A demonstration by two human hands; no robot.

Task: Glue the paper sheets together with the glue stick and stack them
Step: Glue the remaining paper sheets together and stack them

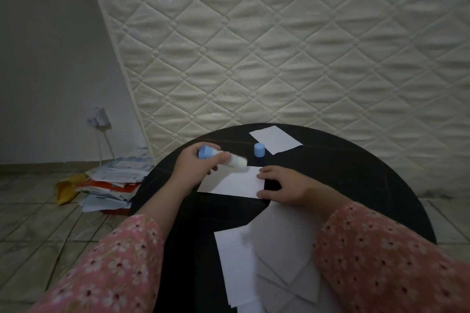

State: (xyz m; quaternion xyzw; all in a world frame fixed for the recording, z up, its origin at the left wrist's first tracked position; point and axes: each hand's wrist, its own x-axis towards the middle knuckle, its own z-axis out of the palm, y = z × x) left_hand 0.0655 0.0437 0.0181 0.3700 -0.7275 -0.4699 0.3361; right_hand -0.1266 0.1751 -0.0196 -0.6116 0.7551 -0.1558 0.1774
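Head view: glue stick (223, 159) is gripped in the left hand (194, 166) over the sheet (237, 183) at table (356, 173) centre — thin, light, slide-prone — pinned by flat right-hand fingers (264, 173).

On the round table (356, 185), a paper sheet (239, 181) lies in the middle, between the left hand (195, 165) and the right hand (282, 188). The glue stick (223, 159) sits in the left hand, over the sheet's far left edge. The cap (259, 150) stands just behind the sheet, a second sheet (276, 139) beyond it, a loose paper pile (267, 262) nearest the person. Left of the table, papers (114, 183) lie on the floor (38, 223); a mattress (279, 46) stands behind
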